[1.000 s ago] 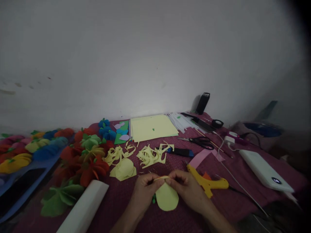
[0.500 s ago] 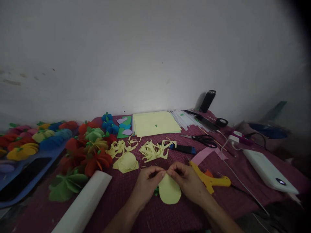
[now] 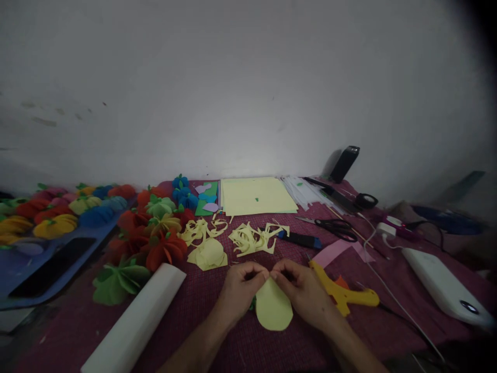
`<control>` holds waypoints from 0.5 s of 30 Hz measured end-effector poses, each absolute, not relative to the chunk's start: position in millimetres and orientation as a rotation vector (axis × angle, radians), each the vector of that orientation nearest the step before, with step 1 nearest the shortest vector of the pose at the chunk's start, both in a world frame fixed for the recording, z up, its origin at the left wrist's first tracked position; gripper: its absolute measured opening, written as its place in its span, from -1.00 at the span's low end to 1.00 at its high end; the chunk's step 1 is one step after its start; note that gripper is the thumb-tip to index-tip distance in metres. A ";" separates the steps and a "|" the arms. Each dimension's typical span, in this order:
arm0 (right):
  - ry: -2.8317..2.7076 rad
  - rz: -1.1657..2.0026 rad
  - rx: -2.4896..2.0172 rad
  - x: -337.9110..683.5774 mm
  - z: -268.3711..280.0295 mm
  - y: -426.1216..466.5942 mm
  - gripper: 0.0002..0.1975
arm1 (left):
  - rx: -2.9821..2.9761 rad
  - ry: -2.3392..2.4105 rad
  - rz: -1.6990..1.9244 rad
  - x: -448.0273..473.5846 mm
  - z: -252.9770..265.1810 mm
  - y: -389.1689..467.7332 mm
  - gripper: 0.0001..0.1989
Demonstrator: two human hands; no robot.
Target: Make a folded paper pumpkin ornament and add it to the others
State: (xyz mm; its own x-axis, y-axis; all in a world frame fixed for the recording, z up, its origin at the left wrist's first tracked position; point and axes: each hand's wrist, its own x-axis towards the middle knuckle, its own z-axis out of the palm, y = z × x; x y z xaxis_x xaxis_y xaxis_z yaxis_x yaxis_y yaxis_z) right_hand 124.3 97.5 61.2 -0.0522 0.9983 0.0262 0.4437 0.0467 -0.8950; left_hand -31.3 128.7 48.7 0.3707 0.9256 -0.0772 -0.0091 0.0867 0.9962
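A rounded pale-yellow paper cutout [image 3: 274,306] hangs from the pinched fingertips of both hands. My left hand [image 3: 244,286] grips its top edge from the left, with thumb and forefinger pressed together. From the other side my right hand [image 3: 298,287] pinches the same edge, and the two thumbs nearly meet. Partly hidden behind the cutout is a small green piece [image 3: 252,303]. Beyond the hands lie a heap of curly yellow paper scraps [image 3: 252,239] and a small pile of yellow cutouts [image 3: 209,253]. Right of my right hand rests a yellow glue gun [image 3: 344,295].
Colourful paper pumpkins [image 3: 159,228] crowd the left, near a black phone [image 3: 52,267] and a white roll [image 3: 135,318]. Yellow sheets [image 3: 256,196] lie by the wall. Scissors [image 3: 336,229], a blue-black cutter [image 3: 301,239], a white power bank [image 3: 446,285] and cables occupy the right.
The view has shifted slightly, so the objects on the table appear farther right. Both hands keep their pinch on the yellow paper cutout, which hangs almost as before.
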 end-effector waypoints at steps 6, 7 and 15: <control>-1.420 0.970 -1.504 134.2 65.8 100.6 -0.74 | 1.285 0.885 0.789 -31.9 47.5 130.4 -0.72; -1.407 0.964 -1.501 136.4 66.8 100.5 -0.73 | 1.313 0.917 0.774 -32.4 46.4 130.7 -0.73; -1.447 1.161 -1.380 138.6 53.2 90.7 -0.73 | 1.129 0.965 0.903 -33.6 41.9 132.9 -0.73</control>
